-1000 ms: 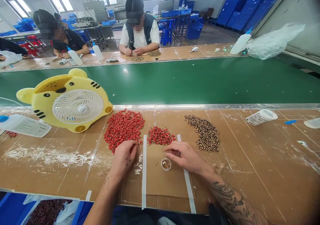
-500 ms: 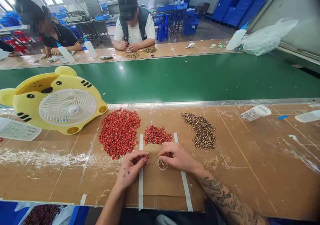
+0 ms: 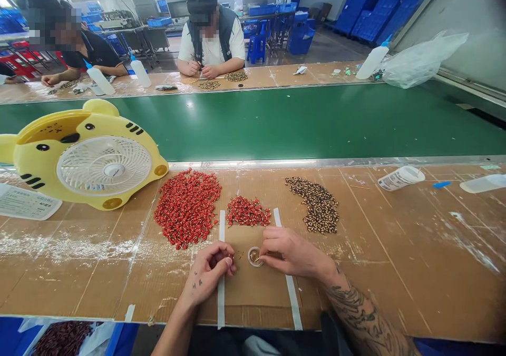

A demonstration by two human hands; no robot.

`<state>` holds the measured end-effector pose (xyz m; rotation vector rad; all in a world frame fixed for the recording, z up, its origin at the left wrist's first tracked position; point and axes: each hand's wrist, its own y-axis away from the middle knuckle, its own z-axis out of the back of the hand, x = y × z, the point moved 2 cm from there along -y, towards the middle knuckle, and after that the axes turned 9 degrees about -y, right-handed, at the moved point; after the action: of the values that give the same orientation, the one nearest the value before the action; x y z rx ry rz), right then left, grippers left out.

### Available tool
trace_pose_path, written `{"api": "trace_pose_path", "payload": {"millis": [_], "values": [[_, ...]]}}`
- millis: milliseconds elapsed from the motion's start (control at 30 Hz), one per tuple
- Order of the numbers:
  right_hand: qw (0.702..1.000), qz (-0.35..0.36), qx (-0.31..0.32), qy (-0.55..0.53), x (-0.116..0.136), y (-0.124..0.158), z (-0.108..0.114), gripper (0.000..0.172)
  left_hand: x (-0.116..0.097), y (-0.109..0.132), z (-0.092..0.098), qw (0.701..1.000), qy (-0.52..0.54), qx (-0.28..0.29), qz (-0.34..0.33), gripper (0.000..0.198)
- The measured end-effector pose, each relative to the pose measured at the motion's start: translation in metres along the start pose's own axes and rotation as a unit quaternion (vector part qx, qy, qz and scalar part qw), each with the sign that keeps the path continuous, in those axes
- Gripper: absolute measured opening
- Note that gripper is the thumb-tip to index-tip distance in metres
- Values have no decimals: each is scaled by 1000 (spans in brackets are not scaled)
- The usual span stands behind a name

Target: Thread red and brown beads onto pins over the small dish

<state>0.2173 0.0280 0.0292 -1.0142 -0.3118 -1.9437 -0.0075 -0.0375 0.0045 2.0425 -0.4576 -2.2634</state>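
Note:
My left hand is closed in a pinch at the left tape strip, holding a small red piece mostly hidden by the fingertips. Fingers together, my right hand grips a thin pale stick. The stick's tip is at a small round clear dish, which sits on a cardboard sheet between two white tape strips. Just beyond lies a small heap of red pieces. A larger red heap is to its left, and a pile of black-and-gold pieces is to the right.
A yellow animal-faced fan stands at the left. Across the table's far edge runs a green belt. A white tub, a blue cap and a bottle lie at the right. Two people work opposite.
My right hand has shifted slightly right and turned, so the stick at the dish now shows. My left fingers have curled further around the red piece. The view has moved slightly.

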Motion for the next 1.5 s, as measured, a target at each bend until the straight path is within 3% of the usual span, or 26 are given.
{"api": "trace_pose_path", "payload": {"millis": [133,267,367,500,600,1000,1333,1500], "values": [[998,11,-42,50,-1,0,-6,21,2,1,-2,1000,-10,0,-2,16],[998,28,-16,53,0,0,-9,20,12,0,-5,1000,26,-1,17,20],[997,18,-38,67,0,0,-7,22,16,-1,-4,1000,2,-17,20,19],[994,23,-32,104,2,1,-8,26,8,-2,-4,996,-77,-23,-45,11],[993,15,-40,106,3,1,-10,26,4,-3,-8,994,-80,-8,-69,11],[996,9,-48,78,0,-2,-10,23,12,-3,-11,998,22,-33,-58,10],[999,21,-34,25,-2,1,-8,21,13,-3,-16,998,25,-61,-3,11],[984,-13,-152,-97,0,5,3,17,15,-3,-19,998,-15,-62,6,12]]}}
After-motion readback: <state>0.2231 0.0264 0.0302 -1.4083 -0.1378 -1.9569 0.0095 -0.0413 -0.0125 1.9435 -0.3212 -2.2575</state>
